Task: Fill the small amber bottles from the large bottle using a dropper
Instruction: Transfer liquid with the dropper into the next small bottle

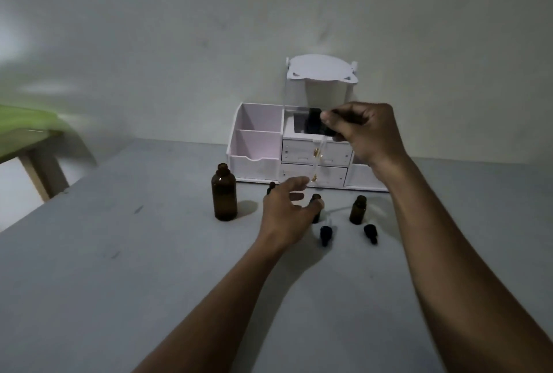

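The large amber bottle [224, 196] stands open at the left of the group on the grey table. My right hand [366, 133] is raised above the table and holds a glass dropper [319, 157] by its black bulb, its tip slanting down to the left. Under the tip, my left hand [288, 211] reaches with fingers spread, thumb touching a small amber bottle [316, 200] that it partly hides. A second small amber bottle [358, 210] stands open to the right. Another small dark bottle top [271, 187] shows behind my left fingers.
Two black dropper caps [325, 235] [370, 233] lie on the table [119, 268] in front of the small bottles. A white desk organiser [260, 145] with drawers and open compartments stands against the wall behind. A green surface on a wooden leg [27, 130] is at far left.
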{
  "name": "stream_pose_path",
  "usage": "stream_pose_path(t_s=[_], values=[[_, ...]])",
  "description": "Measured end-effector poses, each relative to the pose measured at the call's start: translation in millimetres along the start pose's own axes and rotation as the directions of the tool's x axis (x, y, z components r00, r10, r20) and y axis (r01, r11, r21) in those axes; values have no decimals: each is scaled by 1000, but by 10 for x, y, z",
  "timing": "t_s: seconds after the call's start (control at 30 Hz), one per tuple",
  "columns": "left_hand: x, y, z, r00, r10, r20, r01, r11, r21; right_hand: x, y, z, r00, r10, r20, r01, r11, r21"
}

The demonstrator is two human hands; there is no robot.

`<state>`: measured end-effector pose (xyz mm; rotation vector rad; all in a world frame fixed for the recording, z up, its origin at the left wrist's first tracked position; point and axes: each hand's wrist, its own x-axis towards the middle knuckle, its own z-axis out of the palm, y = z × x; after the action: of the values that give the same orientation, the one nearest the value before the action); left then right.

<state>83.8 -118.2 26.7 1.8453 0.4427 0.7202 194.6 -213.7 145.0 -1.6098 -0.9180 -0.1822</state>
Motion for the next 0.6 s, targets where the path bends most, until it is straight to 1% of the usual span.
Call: stream_pose_path(t_s=[0.13, 0.27, 0.3, 0.43, 0.53, 0.6], values=[[50, -92, 130, 997, -72, 26, 72, 997, 6, -28, 120, 12, 999, 29, 16, -28, 998, -54], [23, -185, 213, 981, -192, 32, 194, 976, -98, -48, 201, 7, 999, 42, 29, -39, 993, -108], [13, -195, 226, 979, -199, 28, 201, 974, -105, -45, 214, -2, 998, 46, 31, -42, 992, -117], [-9, -150, 213, 989, -147, 25, 149, 986, -70, -25, 255, -21, 998, 48, 38, -43, 990, -138], [-11, -138, 201, 991, -126, 37, 126, 992, -6, -30, 272, -11, 997, 54, 48, -47, 988, -145], [-11, -138, 201, 990, -138, 35, 138, 990, -6, -33, 284, -6, 997, 59, 48, -51, 987, -156]])
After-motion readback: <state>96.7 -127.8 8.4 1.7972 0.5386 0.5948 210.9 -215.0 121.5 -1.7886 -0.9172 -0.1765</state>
